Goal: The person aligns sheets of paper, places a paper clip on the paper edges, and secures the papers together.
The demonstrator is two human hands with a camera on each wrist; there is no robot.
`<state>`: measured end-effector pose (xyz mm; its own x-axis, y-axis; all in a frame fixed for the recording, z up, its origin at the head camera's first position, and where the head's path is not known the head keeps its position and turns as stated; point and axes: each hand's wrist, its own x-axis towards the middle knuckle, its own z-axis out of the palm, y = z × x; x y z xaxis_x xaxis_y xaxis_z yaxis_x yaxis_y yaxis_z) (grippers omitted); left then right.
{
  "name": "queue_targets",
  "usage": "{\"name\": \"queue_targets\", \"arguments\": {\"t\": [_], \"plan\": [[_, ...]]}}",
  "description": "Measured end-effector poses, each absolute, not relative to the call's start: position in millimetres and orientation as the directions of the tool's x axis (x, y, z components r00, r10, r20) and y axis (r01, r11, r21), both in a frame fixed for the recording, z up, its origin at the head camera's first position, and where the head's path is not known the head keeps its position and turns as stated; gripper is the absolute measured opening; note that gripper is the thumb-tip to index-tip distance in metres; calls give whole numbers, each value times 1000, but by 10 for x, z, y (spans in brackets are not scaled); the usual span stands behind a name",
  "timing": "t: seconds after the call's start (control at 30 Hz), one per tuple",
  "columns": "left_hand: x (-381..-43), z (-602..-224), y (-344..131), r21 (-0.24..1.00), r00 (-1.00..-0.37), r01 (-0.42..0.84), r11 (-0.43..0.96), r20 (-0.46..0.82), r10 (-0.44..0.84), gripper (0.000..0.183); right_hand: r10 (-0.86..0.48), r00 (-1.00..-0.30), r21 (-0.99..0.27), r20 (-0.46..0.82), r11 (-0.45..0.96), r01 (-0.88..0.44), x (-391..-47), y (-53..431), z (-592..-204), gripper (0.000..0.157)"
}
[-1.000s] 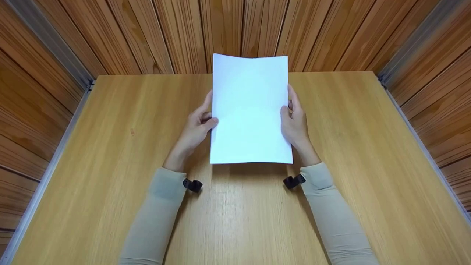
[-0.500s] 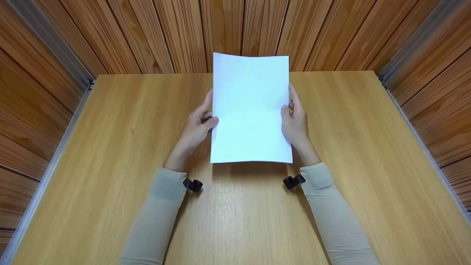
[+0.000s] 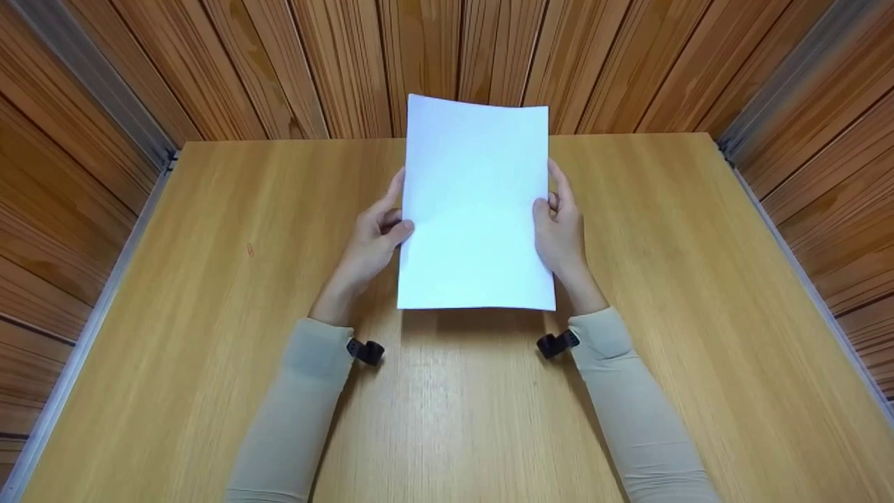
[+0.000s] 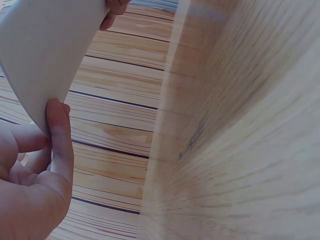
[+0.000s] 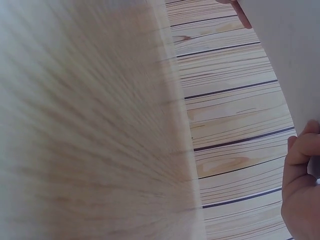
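Wall (image 3: 426, 49): upright wood boards, rising beyond the fingers (image 4: 59, 122) and behind the top of what they hold.
Table (image 3: 447, 419): pale wood, lying under the fingers and spreading out to either side of them.
Paper (image 3: 475, 209): white and blank on the face towards the head, between the two hands and held clear of the table; its ends bow slightly (one sheet or several, I cannot tell).
Left hand (image 3: 374, 241): pinches the paper's left edge, thumb on the front, fingers round the back.
Right hand (image 3: 561, 237): pinches the opposite edge in the same way, its thumb a little farther up the side.
Side grip: taking both long edges probably shares the weight evenly and leaves nearly all of the face uncovered; the slight bow likely helps keep the paper from flopping.
Shadow (image 3: 475, 321): dark on the table just past the paper's near edge, between the wrists, which fits with its being raised.
Paper clip (image 3: 251, 249): small and orange-red, by its look, lying on the table to the left of the left fingers, well apart.
Cameras (image 3: 367, 351): black, at the sleeve cuffs (image 3: 318, 342), behind the fingers, presumably so that they look along each hand.
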<state>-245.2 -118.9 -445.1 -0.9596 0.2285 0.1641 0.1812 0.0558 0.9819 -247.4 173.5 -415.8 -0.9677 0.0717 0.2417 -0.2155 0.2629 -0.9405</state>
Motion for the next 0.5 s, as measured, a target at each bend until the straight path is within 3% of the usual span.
{"name": "queue_targets", "arguments": {"t": [0.5], "plan": [[-2436, -4455, -1175, 983, -964, 162, 90, 138, 228, 75, 59, -953, -927, 298, 257, -274, -2485, 1708, -4162, 59]]}}
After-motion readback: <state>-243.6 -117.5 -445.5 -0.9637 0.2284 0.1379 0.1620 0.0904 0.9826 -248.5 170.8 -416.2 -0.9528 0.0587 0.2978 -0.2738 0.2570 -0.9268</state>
